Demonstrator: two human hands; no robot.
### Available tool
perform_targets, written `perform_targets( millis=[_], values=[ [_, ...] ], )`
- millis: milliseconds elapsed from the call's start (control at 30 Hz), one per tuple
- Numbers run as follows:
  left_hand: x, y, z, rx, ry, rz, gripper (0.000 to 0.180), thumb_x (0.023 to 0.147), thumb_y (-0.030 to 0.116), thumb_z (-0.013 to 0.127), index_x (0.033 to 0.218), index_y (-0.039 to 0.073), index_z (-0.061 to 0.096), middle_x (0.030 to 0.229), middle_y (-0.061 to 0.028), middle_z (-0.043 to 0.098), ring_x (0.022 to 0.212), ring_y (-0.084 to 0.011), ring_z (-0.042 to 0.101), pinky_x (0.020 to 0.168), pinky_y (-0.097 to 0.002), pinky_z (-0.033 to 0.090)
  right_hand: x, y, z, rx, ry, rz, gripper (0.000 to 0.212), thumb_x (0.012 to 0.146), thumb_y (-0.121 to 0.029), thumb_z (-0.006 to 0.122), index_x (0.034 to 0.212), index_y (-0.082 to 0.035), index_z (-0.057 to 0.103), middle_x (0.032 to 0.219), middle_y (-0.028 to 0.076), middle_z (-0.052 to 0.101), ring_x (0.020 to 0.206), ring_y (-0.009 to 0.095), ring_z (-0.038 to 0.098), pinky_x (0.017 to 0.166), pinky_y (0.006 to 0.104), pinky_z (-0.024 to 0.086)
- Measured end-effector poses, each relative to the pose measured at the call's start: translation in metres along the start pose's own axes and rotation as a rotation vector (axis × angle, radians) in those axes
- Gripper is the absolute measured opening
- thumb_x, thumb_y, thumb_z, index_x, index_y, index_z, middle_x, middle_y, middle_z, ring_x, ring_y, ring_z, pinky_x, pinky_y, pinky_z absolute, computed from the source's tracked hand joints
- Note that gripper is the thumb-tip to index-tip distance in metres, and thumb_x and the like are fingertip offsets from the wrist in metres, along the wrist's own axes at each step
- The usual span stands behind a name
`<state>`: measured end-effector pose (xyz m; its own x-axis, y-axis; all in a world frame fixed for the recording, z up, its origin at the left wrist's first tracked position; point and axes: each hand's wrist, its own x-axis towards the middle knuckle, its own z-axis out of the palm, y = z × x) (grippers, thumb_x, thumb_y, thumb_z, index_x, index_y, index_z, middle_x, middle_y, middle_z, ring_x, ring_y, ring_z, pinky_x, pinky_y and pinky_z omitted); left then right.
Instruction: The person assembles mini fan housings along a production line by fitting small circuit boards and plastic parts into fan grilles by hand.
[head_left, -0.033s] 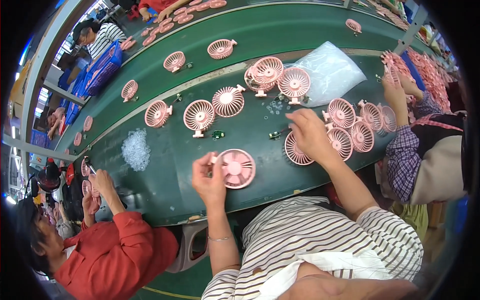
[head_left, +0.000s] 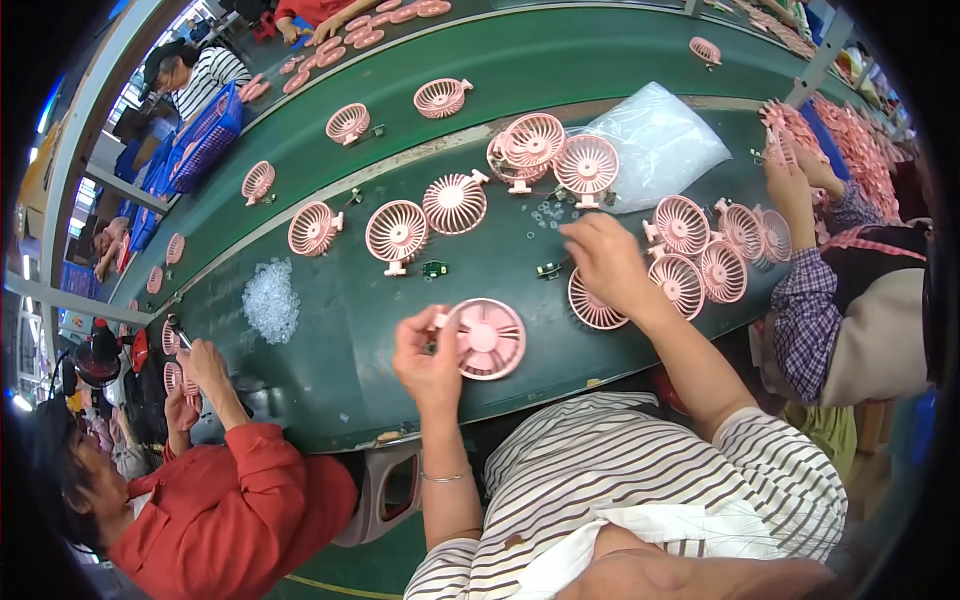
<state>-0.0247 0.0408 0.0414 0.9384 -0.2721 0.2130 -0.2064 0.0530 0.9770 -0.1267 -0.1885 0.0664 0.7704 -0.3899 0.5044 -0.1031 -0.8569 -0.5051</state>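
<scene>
My left hand (head_left: 428, 365) grips a round pink fan housing (head_left: 490, 345) at its left edge, by the small neck, just above the table. Its round front faces up, with broad blades inside. My right hand (head_left: 608, 262) hovers to the right, fingers bent and tips slightly apart, with nothing visible between them. Those fingertips are nearest to a few loose clear rings (head_left: 546, 214). Below them lies a small green circuit board (head_left: 549, 270) with wires leading to a pink fan housing (head_left: 592, 302), partly covered by my right hand. Another green board (head_left: 435, 268) lies beyond my left hand.
Several pink fan housings (head_left: 398, 231) stand about the green table. A heap of clear rings (head_left: 271, 300) is at left, a clear plastic bag (head_left: 655, 145) at back right. Housings lie on the conveyor belt (head_left: 300, 130) behind. Co-workers sit left (head_left: 230, 500) and right (head_left: 850, 310).
My left hand has shifted a little to the right with the fan housing. My right hand has moved slightly left and away from me, closer to the loose clear rings.
</scene>
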Motion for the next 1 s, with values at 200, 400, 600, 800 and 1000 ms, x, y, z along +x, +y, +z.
perform_targets(
  millis=[200,400,600,800,1000],
  values=[
    [-0.026,0.000,0.028,0.046,-0.068,-0.008,0.020,0.072,0.001,0.076,0.090,0.001,0.068,0.088,-0.0086,0.070,0.080,-0.0142,0.062,0.075,-0.0274,0.049,0.033,0.010,0.058,-0.348,-0.266,-0.130,0.012,0.064,-0.002,0.065,0.076,0.000,0.063,0.084,0.018,0.061,0.083,0.033,0.059,0.074,0.0418,0.046],
    [-0.035,0.008,0.031,0.013,-0.062,0.018,0.025,0.071,0.002,0.076,0.095,0.004,0.071,0.088,-0.0090,0.069,0.077,-0.0152,0.060,0.074,-0.0284,0.048,0.035,0.010,0.062,-0.449,-0.185,-0.161,0.010,0.064,-0.001,0.063,0.074,0.001,0.063,0.080,0.017,0.063,0.078,0.033,0.061,0.071,0.0412,0.048],
    [-0.043,0.031,0.037,-0.068,0.020,-0.037,0.018,0.070,0.001,0.077,0.081,0.002,0.062,0.091,-0.0100,0.069,0.079,-0.0142,0.062,0.072,-0.0296,0.050,0.005,-0.049,0.020,0.918,-0.273,0.564,0.014,0.080,-0.008,0.068,0.086,0.005,0.066,0.077,0.004,0.066,0.069,0.008,0.057,0.064,0.0229,0.047],
    [-0.044,0.032,0.036,0.183,-0.069,0.241,0.021,0.068,0.001,0.078,0.076,0.003,0.058,0.088,-0.0133,0.068,0.077,-0.0230,0.064,0.069,-0.0327,0.050,-0.021,-0.061,0.013,1.215,-0.296,0.739,0.012,0.081,-0.005,0.069,0.090,0.004,0.067,0.080,0.004,0.065,0.070,0.007,0.058,0.063,0.0196,0.047],
    [-0.044,0.038,0.038,0.211,-0.097,0.241,0.019,0.069,0.000,0.077,0.075,0.002,0.058,0.090,-0.0144,0.068,0.080,-0.0211,0.064,0.072,-0.0312,0.050,-0.026,-0.057,0.013,1.211,-0.315,0.706,0.013,0.083,-0.006,0.068,0.091,0.004,0.066,0.079,0.006,0.066,0.065,0.006,0.059,0.055,0.0189,0.048]
  ],
)
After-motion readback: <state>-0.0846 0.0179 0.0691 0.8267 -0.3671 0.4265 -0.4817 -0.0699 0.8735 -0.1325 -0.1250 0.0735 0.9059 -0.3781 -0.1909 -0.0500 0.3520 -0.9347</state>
